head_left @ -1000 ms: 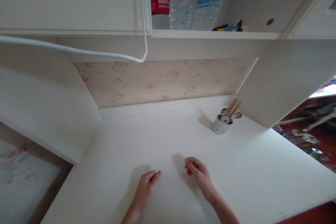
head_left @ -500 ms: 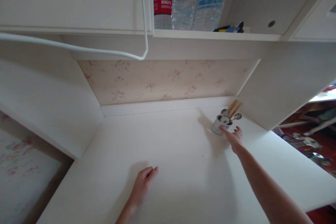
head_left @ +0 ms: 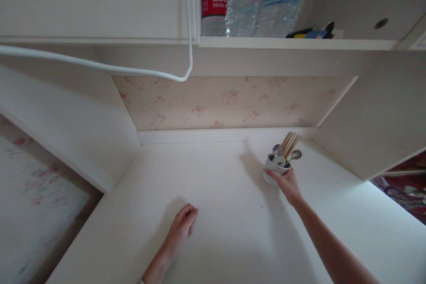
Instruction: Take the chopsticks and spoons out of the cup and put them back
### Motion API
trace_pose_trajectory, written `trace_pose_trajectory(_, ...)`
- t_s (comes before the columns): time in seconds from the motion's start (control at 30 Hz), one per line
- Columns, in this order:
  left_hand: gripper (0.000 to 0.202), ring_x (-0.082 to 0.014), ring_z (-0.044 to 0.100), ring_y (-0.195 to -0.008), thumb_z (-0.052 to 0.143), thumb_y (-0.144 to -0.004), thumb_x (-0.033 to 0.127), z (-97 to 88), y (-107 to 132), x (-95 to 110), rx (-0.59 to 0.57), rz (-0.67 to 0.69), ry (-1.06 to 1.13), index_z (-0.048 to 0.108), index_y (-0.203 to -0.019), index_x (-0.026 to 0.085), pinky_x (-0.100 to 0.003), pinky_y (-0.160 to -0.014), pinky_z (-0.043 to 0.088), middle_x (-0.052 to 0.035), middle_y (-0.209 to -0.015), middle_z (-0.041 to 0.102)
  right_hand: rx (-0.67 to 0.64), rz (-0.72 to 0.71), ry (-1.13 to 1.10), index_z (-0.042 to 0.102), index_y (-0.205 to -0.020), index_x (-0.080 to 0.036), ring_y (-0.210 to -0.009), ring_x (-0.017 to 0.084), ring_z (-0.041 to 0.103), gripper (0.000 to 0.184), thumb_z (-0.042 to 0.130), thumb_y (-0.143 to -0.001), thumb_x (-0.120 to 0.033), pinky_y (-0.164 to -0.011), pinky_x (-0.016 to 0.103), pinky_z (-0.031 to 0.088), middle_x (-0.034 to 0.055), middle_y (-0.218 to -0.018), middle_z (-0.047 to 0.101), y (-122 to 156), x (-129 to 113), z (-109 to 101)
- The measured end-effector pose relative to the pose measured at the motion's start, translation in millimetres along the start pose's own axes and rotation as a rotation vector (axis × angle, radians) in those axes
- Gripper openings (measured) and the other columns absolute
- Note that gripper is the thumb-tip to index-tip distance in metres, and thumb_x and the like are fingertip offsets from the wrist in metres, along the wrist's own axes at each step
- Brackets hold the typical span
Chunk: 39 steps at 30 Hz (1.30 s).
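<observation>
A small white utensil holder [head_left: 273, 166] with spoons and wooden chopsticks [head_left: 289, 143] stands at the back right of the white desk [head_left: 226, 226]. My right hand [head_left: 286, 183] is stretched out to it, fingers wrapped round its near side. The holder leans slightly toward me. My left hand [head_left: 182, 225] rests on the desk near the front, fingers loosely curled, holding nothing that I can see.
A shelf above holds several water bottles [head_left: 246, 0] and small dark items [head_left: 311, 32]. A white cable [head_left: 133, 70] hangs under the cabinet. Floral wallpaper [head_left: 226, 102] backs the desk; white side panels close it in left and right.
My right hand went from the desk's front to the utensil holder and closed round it. The holder has shifted and tilted a little. My left hand curled slightly and stayed put.
</observation>
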<state>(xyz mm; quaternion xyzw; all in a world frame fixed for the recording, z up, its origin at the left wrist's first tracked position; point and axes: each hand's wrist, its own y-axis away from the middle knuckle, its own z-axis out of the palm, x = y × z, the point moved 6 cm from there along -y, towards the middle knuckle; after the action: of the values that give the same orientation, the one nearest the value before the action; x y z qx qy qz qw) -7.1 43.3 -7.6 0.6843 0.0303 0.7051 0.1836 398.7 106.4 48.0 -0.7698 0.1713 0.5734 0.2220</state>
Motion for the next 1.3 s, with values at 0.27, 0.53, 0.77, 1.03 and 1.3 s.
trace_pose_trajectory(0.27,0.064,-0.0212,0.06,-0.105,0.064,-0.082,0.047,59.3,-17,52,-0.188,0.031,0.682,0.038,-0.139,0.032,-0.034,-0.084,0.047,-0.0072,-0.128,0.057,-0.725,0.23,-0.321,0.059,-0.11,-0.017,-0.095,0.024,0.06,0.045,0.071,-0.071,-0.037,-0.084,0.037,0.047,0.0052,-0.1,0.068,162,-42,85)
trace_pose_trajectory(0.53,0.06,-0.025,0.068,-0.088,0.054,-0.082,0.064,72.3,-3,16,-0.127,-0.28,0.985,0.063,-0.113,0.014,-0.035,-0.073,0.053,-0.0104,-0.1,0.072,-0.974,0.555,-0.582,0.061,-0.105,-0.015,-0.08,0.023,0.066,0.045,0.066,-0.07,-0.042,-0.071,0.032,0.048,0.0065,-0.088,0.07,240,-48,137)
trace_pose_trajectory(0.77,0.054,-0.0212,0.07,-0.078,0.057,-0.084,0.059,50.0,3,5,-0.063,-0.228,1.176,0.066,-0.104,0.009,-0.034,-0.075,0.056,-0.0112,-0.089,0.073,-0.993,1.019,-0.754,0.06,-0.102,-0.009,-0.064,0.02,0.067,0.062,0.053,-0.077,-0.064,-0.063,0.03,0.051,0.0125,-0.079,0.071,261,-46,149)
trace_pose_trajectory(1.03,0.042,-0.0137,0.065,-0.055,0.066,-0.079,0.055,19.3,-6,13,0.076,-0.209,1.165,0.064,-0.092,0.014,-0.025,-0.053,0.054,-0.0044,-0.074,0.07,-1.036,1.097,-0.809,0.062,-0.104,-0.004,-0.066,0.023,0.069,0.067,0.061,-0.073,-0.063,-0.065,0.031,0.052,0.0152,-0.08,0.073,279,-39,148)
trace_pose_trajectory(1.3,0.034,-0.0112,0.061,-0.051,0.071,-0.078,0.043,33.0,9,0,0.07,-0.287,1.013,0.06,-0.096,0.017,-0.022,-0.051,0.052,0.0001,-0.066,0.064,-0.989,1.066,-0.741,0.061,-0.108,-0.009,-0.079,0.023,0.069,0.064,0.067,-0.07,-0.06,-0.075,0.033,0.051,0.0124,-0.088,0.073,282,-37,155)
